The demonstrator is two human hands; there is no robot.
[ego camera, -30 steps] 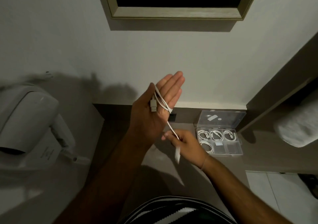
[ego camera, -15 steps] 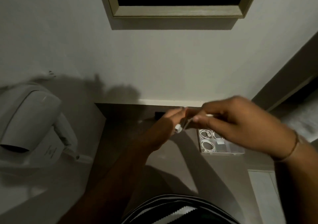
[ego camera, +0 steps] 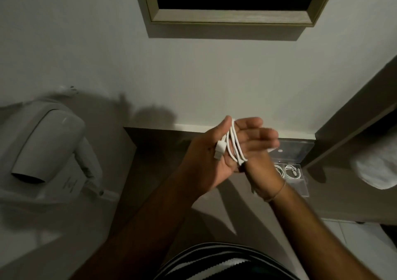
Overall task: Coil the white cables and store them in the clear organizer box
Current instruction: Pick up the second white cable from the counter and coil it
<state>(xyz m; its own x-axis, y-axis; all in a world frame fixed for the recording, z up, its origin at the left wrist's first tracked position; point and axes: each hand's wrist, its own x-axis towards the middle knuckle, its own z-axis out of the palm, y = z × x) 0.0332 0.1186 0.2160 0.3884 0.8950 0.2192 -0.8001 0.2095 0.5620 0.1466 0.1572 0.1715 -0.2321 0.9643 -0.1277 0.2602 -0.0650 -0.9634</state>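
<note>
Since half a sec ago the right hand dropped from in front of the lens, where it hid most of the box, to low behind the left hand, which has risen and turned palm-up w/ fingers spread flat.

Thin white charging cable is looped several turns around the left hand's fingers; its white USB plug lies across the palm base near the thumb, at abt 9 o'clock of the loops. Left hand is open and flat, not gripping — the cable is just wrapped on it. Right hand sits at 4 o'clock of the left, touching or nearly touching it at the lower end of the loops; its fingers are hidden behind the left hand, so can't tell if they pinch the cable.

Clear plastic organizer box sits on the grey-brown counter at 3 o'clock of the hands, lid propped open toward the wall. Right wrist covers the box's left part; two coiled white cables show in the back compartments, front ones look bare but blurry.

Around: white wall-mounted hair dryer at 9 o'clock, well apart; wood-framed dark picture at 12 o'clock on the white wall; rolled white towel at far 3 o'clock under a dark shelf. Striped shirt at 6 o'clock.
</note>
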